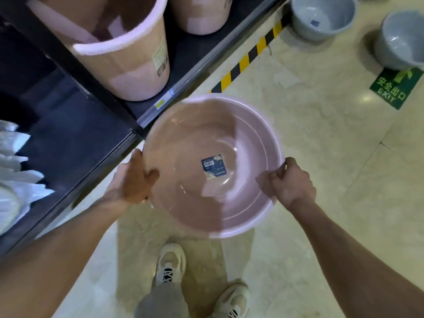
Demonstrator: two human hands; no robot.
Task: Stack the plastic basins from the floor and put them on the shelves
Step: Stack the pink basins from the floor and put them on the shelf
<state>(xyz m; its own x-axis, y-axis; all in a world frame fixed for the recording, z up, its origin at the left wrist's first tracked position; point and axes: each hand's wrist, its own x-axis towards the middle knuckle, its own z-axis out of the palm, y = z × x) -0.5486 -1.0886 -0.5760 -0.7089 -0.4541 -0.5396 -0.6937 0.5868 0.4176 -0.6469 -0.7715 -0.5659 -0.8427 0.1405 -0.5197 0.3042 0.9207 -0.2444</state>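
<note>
A round pink basin (241, 134) with a dark blue label at its bottom is held above the floor, right beside the front edge of the dark shelf (75, 143). My left hand (132, 177) grips its left rim, thumb inside. On the right rim, my right hand (290, 182) is closed over the edge. Both hands hold it level, mouth up.
Two tall pink buckets (128, 56) (203, 14) stand on the lower shelf board. Two grey basins (321, 17) (399, 40) sit on the tiled floor at the top right, near a green exit sticker (394, 88). White packaged goods (16, 175) lie at the left. My feet are below the basin.
</note>
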